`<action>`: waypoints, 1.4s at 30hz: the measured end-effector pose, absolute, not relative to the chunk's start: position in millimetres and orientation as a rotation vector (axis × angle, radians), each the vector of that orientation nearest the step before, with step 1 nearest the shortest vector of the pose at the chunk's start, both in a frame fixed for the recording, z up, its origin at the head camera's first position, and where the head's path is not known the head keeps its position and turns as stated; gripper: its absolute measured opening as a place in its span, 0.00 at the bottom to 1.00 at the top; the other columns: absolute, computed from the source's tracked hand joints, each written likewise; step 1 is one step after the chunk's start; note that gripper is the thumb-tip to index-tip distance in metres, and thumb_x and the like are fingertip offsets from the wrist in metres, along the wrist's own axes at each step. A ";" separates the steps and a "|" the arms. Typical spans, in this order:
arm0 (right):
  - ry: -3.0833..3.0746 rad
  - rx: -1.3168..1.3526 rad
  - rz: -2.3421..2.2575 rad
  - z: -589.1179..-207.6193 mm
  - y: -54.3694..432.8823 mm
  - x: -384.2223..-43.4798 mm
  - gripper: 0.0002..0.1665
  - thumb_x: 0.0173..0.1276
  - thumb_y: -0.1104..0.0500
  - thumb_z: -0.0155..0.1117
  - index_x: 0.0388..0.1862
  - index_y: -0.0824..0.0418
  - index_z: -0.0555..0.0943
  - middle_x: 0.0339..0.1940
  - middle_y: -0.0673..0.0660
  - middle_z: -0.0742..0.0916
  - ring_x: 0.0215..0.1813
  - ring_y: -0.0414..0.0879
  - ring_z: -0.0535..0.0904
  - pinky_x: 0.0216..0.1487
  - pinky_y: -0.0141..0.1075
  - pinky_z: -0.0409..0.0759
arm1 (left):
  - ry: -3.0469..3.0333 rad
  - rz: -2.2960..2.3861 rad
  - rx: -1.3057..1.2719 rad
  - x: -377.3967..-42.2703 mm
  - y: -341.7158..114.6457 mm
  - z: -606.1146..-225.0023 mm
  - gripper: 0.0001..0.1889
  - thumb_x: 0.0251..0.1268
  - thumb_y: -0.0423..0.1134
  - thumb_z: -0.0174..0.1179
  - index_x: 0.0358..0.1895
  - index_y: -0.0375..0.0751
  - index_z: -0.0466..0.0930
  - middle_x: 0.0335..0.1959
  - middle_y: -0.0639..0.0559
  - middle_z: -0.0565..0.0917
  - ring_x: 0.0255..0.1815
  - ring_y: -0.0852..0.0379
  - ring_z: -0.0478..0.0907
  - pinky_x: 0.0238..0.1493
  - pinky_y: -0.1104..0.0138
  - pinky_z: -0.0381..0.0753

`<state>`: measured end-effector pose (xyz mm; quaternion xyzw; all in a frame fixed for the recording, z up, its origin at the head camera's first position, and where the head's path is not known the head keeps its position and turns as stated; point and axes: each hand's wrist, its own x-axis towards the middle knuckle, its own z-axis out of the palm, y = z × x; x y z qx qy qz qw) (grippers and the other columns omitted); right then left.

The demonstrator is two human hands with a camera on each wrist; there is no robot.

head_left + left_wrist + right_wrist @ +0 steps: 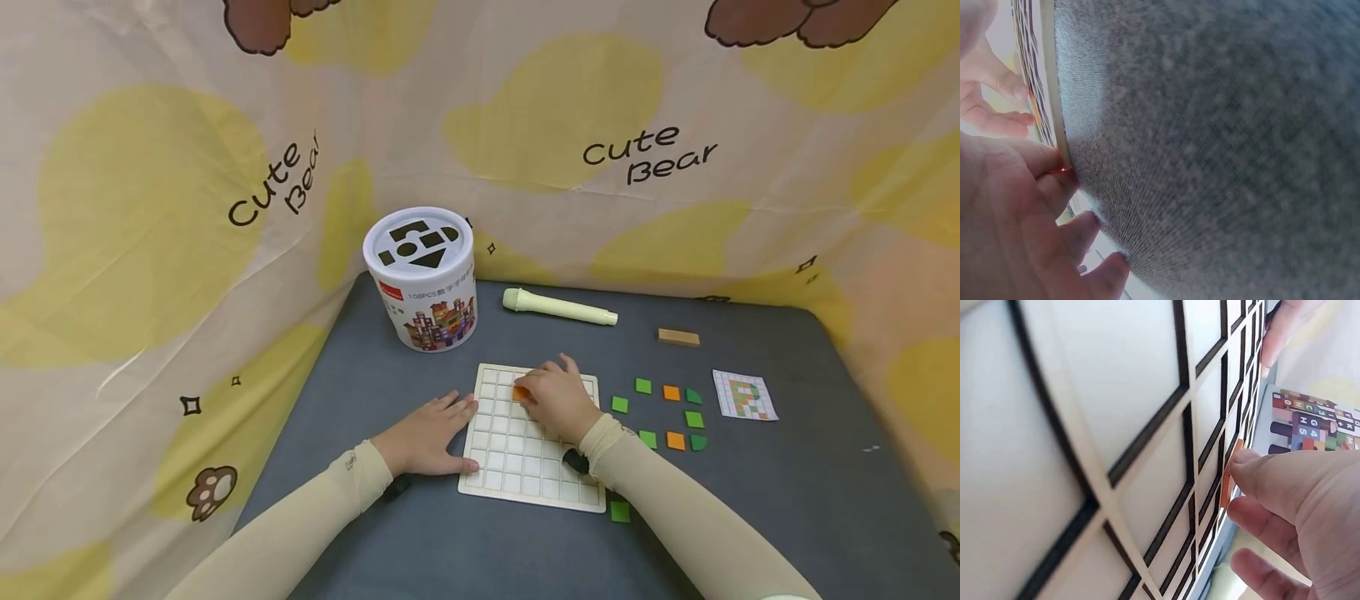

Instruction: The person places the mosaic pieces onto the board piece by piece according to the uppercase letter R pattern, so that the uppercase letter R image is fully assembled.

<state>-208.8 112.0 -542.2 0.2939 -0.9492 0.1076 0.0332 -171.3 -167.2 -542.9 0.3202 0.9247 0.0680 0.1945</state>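
Note:
A pale wooden grid board [513,483] with white square cells lies on the grey table. My left hand [431,433] rests at its left edge, fingers spread and thumb on the lower left corner. In the left wrist view, the fingertips of the left hand [1022,231] touch the board's side and the grey cloth. My right hand [558,402] reaches over the board's upper part and pinches an orange square tile [519,393] at a cell there. In the right wrist view, the thumb lies against that orange tile [1229,484], fingers curled beside it.
Several green tiles [642,386] and orange tiles [672,392] lie right of the board, by a printed pattern card [745,395]. Behind stand a white block bucket [427,292], a pale green microphone-shaped object [562,307] and a wooden block [678,337]. Patterned cloth [525,150] hangs around the table.

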 end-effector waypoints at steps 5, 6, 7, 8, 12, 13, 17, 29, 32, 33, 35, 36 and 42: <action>-2.950 0.904 0.306 -540.7 113.0 -209.5 0.17 0.74 0.54 0.76 0.59 0.53 0.91 0.56 0.50 0.91 0.59 0.52 0.83 0.75 0.70 0.58 | 2.593 0.211 0.906 -171.7 -165.4 -540.9 0.56 0.68 0.77 0.55 0.87 0.42 0.53 0.87 0.49 0.56 0.87 0.45 0.47 0.82 0.49 0.53; -2.949 0.905 0.301 -540.5 113.5 -209.8 0.17 0.74 0.53 0.76 0.59 0.52 0.91 0.56 0.49 0.91 0.59 0.52 0.83 0.75 0.70 0.58 | 2.593 0.210 0.906 -171.9 -164.9 -539.9 0.56 0.68 0.77 0.55 0.87 0.42 0.53 0.87 0.49 0.55 0.87 0.45 0.47 0.83 0.49 0.53; -2.950 0.906 0.299 -540.0 114.4 -210.2 0.17 0.74 0.53 0.75 0.60 0.52 0.90 0.57 0.49 0.91 0.59 0.52 0.83 0.76 0.70 0.58 | 2.595 0.212 0.908 -172.0 -164.4 -539.1 0.56 0.68 0.77 0.55 0.87 0.42 0.53 0.87 0.49 0.56 0.87 0.45 0.47 0.82 0.49 0.53; -2.942 0.909 0.303 -539.2 115.4 -210.5 0.17 0.74 0.53 0.75 0.60 0.52 0.90 0.56 0.49 0.91 0.59 0.52 0.83 0.76 0.70 0.58 | 2.596 0.216 0.908 -172.3 -164.1 -538.5 0.56 0.68 0.77 0.55 0.87 0.42 0.54 0.87 0.49 0.56 0.87 0.44 0.48 0.82 0.48 0.54; -2.890 0.918 0.310 -535.3 123.9 -211.4 0.18 0.71 0.55 0.77 0.59 0.52 0.91 0.55 0.49 0.92 0.58 0.51 0.83 0.74 0.71 0.60 | 2.602 0.215 0.901 -173.1 -163.2 -537.1 0.55 0.68 0.77 0.55 0.87 0.43 0.54 0.87 0.50 0.56 0.87 0.45 0.48 0.82 0.49 0.54; -2.875 0.917 0.315 -534.1 127.0 -211.3 0.18 0.71 0.55 0.78 0.59 0.52 0.91 0.54 0.49 0.92 0.57 0.52 0.83 0.74 0.71 0.60 | 2.603 0.219 0.900 -173.2 -163.2 -536.9 0.55 0.68 0.76 0.56 0.87 0.43 0.54 0.87 0.50 0.56 0.87 0.45 0.48 0.82 0.49 0.54; -2.819 0.893 0.300 -531.8 141.3 -211.3 0.17 0.68 0.57 0.80 0.56 0.52 0.92 0.51 0.48 0.92 0.56 0.52 0.84 0.73 0.71 0.62 | 2.614 0.232 0.892 -171.9 -164.0 -536.5 0.55 0.68 0.76 0.56 0.87 0.43 0.55 0.87 0.50 0.56 0.87 0.45 0.48 0.82 0.49 0.54; -2.878 0.775 0.277 -532.9 177.6 -200.6 0.19 0.71 0.55 0.78 0.59 0.54 0.91 0.55 0.52 0.92 0.58 0.55 0.84 0.73 0.72 0.61 | 2.588 0.290 0.879 -161.5 -168.5 -540.1 0.55 0.67 0.76 0.58 0.87 0.42 0.56 0.86 0.49 0.58 0.87 0.44 0.50 0.82 0.47 0.55; -2.888 0.749 0.268 -534.3 186.1 -197.0 0.20 0.71 0.54 0.78 0.60 0.54 0.91 0.55 0.53 0.91 0.58 0.56 0.84 0.73 0.72 0.61 | 2.580 0.293 0.869 -160.4 -169.5 -542.2 0.56 0.67 0.77 0.57 0.87 0.43 0.56 0.87 0.50 0.57 0.87 0.44 0.49 0.82 0.47 0.55; -2.887 0.740 0.268 -534.2 189.2 -195.8 0.20 0.70 0.54 0.78 0.60 0.55 0.91 0.56 0.54 0.91 0.58 0.56 0.84 0.73 0.72 0.61 | 2.578 0.295 0.868 -160.4 -169.6 -543.2 0.56 0.67 0.77 0.57 0.87 0.43 0.56 0.87 0.50 0.57 0.87 0.44 0.49 0.82 0.47 0.55; -2.880 0.723 0.264 -533.8 195.9 -193.8 0.21 0.69 0.54 0.79 0.60 0.55 0.90 0.56 0.55 0.91 0.58 0.56 0.84 0.72 0.73 0.61 | 2.576 0.305 0.867 -160.8 -169.5 -544.1 0.56 0.67 0.77 0.57 0.87 0.43 0.55 0.87 0.50 0.56 0.87 0.44 0.48 0.82 0.47 0.55; -2.872 0.716 0.261 -533.5 199.4 -193.0 0.21 0.69 0.55 0.79 0.60 0.56 0.90 0.56 0.55 0.91 0.58 0.57 0.84 0.72 0.73 0.61 | 2.576 0.311 0.868 -161.0 -169.3 -544.5 0.56 0.67 0.77 0.57 0.87 0.42 0.55 0.87 0.49 0.56 0.87 0.44 0.48 0.82 0.46 0.55; -2.870 0.654 0.259 -533.1 220.4 -190.0 0.22 0.67 0.55 0.81 0.60 0.56 0.90 0.56 0.57 0.91 0.58 0.58 0.84 0.72 0.73 0.61 | 2.571 0.312 0.860 -163.1 -168.0 -545.2 0.56 0.67 0.78 0.56 0.87 0.43 0.55 0.87 0.50 0.56 0.87 0.44 0.48 0.82 0.46 0.55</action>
